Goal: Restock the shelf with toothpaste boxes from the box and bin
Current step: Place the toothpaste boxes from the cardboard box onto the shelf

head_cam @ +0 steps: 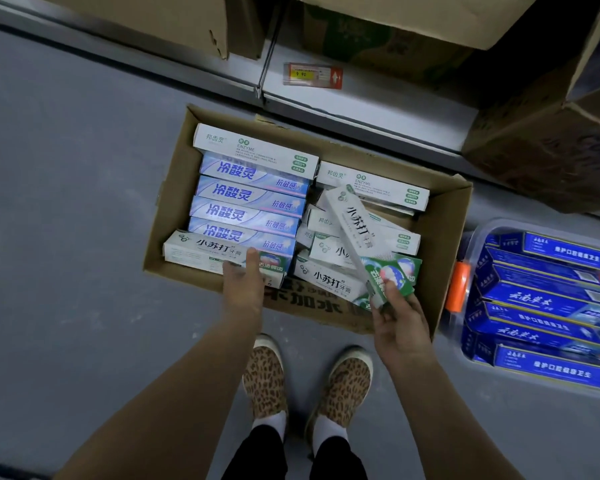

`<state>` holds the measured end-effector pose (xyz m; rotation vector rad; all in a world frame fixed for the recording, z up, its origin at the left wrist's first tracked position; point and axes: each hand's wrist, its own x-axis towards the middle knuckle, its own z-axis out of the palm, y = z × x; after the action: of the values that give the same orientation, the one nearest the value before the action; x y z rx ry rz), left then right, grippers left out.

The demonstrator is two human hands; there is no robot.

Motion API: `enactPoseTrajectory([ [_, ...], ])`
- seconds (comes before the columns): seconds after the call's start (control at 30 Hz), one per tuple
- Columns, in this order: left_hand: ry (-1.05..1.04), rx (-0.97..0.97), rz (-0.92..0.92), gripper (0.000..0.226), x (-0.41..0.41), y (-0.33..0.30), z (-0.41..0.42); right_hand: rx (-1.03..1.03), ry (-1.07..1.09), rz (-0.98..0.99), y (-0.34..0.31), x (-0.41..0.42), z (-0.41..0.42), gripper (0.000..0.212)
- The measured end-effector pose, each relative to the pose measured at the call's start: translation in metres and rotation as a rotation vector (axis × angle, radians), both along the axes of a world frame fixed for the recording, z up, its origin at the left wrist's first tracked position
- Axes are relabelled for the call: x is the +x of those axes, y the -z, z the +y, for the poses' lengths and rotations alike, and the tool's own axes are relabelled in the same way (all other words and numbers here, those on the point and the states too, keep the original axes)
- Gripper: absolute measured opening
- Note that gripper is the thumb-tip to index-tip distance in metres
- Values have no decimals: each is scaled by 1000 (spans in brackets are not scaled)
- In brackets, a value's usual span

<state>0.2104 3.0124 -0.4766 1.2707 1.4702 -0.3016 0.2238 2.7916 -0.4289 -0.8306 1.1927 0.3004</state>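
Grey floor point(66, 202) under everything. Landmark: open cardboard box point(174, 209) on floor, below shelf edge point(361, 109) with price tag point(312, 75). Clear bin point(478, 237) of blue toothpaste boxes point(551, 299) just right of cardboard box. Inside: purple boxes point(246, 199) stacked left, white-green ones right. Left hand point(241, 275) at near-left wall, fingers curled on white-green toothpaste box point(205, 251). Right hand point(395, 317) at near-right corner, fingers pinching end of tilted toothpaste box point(355, 223), raised above pile.
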Motion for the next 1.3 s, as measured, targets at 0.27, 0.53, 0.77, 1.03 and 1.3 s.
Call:
enactPoseTrajectory([
  [0.27,261,-72,-287,73,22,-35,-17,21,23,76,18,-1,-2,28],
  [0.53,112,245,-31,84,46,-7,-9,-17,-105,114,24,-5,-9,32],
  [0.77,248,444,122,88,27,5,7,-19,-124,128,35,-12,-5,64],
  [1.03,21,314,119,94,28,14,7,-9,-140,92,43,-16,-7,55],
  [1.3,335,361,-195,88,43,3,-9,-15,-164,96,46,-16,-9,58],
])
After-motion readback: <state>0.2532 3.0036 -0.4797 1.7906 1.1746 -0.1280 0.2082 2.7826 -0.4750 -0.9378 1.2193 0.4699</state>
